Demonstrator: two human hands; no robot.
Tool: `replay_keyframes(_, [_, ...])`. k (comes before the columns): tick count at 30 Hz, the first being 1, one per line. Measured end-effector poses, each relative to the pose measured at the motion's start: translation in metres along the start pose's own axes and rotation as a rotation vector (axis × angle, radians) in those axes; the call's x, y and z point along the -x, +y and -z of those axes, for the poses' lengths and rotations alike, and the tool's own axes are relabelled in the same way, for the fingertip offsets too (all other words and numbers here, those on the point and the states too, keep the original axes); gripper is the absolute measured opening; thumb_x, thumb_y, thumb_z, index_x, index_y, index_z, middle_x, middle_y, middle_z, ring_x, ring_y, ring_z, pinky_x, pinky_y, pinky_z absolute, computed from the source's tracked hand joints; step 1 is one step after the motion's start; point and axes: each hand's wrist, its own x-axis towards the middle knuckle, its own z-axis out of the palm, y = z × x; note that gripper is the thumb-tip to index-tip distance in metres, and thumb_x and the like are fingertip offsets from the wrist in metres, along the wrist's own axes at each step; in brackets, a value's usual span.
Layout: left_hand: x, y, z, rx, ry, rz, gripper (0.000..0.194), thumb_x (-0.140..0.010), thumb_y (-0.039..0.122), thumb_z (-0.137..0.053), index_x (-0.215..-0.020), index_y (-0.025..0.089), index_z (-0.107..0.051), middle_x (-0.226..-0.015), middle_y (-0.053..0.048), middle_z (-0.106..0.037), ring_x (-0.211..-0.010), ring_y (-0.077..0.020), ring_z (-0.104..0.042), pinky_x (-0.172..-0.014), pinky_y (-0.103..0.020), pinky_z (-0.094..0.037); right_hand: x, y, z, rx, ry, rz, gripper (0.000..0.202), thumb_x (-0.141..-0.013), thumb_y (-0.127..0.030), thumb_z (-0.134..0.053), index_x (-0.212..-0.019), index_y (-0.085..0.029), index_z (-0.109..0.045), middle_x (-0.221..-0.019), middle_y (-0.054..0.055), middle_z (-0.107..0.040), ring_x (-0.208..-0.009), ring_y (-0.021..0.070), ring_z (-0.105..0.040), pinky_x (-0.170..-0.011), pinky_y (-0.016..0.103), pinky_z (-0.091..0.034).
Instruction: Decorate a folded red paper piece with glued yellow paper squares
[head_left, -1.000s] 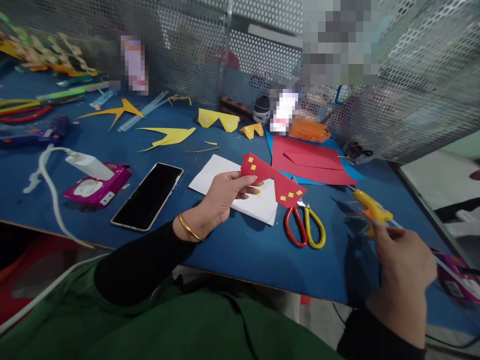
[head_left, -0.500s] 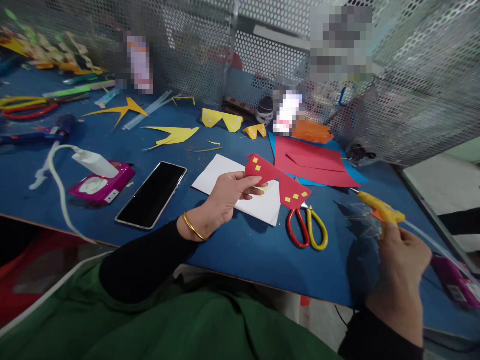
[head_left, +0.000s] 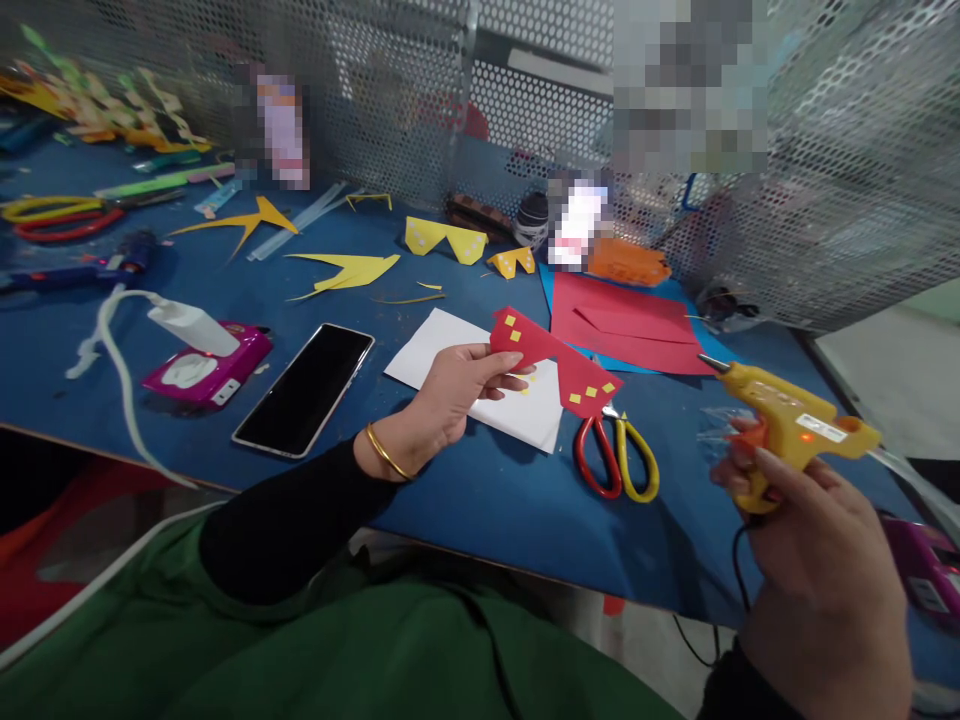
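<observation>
My left hand [head_left: 459,395] pinches a red paper cutout [head_left: 532,345], shaped like a pair of glasses and dotted with small yellow squares. Beneath it lies a folded white sheet [head_left: 427,350] bearing a few yellow bits. Scissors with one red and one yellow handle [head_left: 636,460] rest partly under the cutout's right end. On the right, my right hand [head_left: 817,530] is wrapped round a yellow glue gun [head_left: 787,410], its nozzle pointing left and an orange trigger under the fingers. A small light glows on the gun's side.
A black-screened phone [head_left: 304,390] and a magenta power socket [head_left: 210,368] with a white plug sit left. Yellow paper glasses [head_left: 444,240], red sheets [head_left: 637,325] and a blue glue gun [head_left: 112,265] lie farther back. Perforated metal panels [head_left: 390,90] border the table.
My right hand has lifted and turned the glue gun, so its side and grip now face me. My left hand and the red cutout have stayed in place.
</observation>
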Motion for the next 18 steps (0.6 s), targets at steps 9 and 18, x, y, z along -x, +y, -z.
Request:
replay_keyframes(9, [-0.005, -0.006, 0.003, 0.019, -0.034, -0.017, 0.01, -0.079, 0.025, -0.077, -0.082, 0.016, -0.077, -0.091, -0.009, -0.081, -0.068, -0.0117, -0.071, -0.061, -0.023, -0.043, 0.035, -0.025, -0.062, -0.244, -0.002, -0.092, 0.022, -0.068, -0.032, -0.086, -0.075, -0.018, -0.071, -0.091, 0.007, -0.076, -0.067, 0.0161, -0.068, -0.057, 0.029, -0.056])
replay_keyframes(18, [-0.003, -0.008, 0.003, -0.033, -0.075, -0.039, 0.015, -0.083, 0.03, -0.076, -0.087, 0.016, -0.077, -0.096, -0.009, -0.081, -0.065, -0.0124, -0.072, -0.06, -0.023, -0.045, 0.046, -0.025, -0.107, 0.227, -0.018, 0.257, 0.026, -0.08, -0.038, -0.076, -0.061, -0.02, -0.07, -0.055, 0.0, -0.067, -0.047, 0.015, -0.06, -0.048, 0.028, -0.05])
